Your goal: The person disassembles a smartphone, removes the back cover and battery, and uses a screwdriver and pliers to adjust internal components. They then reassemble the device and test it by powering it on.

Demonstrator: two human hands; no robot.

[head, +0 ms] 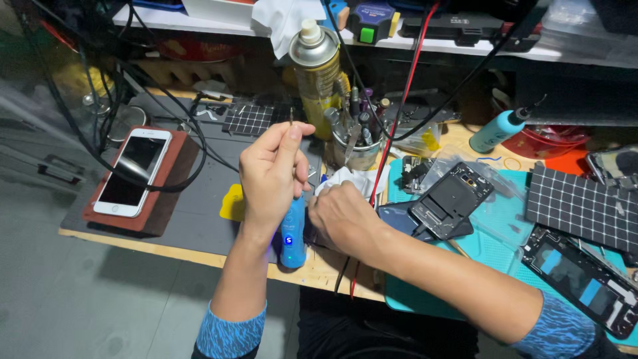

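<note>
Two hands at counter (199,249): left hand (269,176) pinches screwdriver bit (292,114), grips blue electric screwdriver (292,234); right hand (342,216) closed on white cloth (349,178). Step judged: bit fitting; next needs bit-to-socket alignment.

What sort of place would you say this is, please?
Most likely a phone repair bench: an opened phone with its back off, a bare phone frame, and a cup of tools on the worktop.

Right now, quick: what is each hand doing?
Left hand: closed, pinching a thin dark bit upright between thumb and fingers.
Right hand: curled closed beside the blue electric screwdriver; whether it holds anything cannot be told.
</note>
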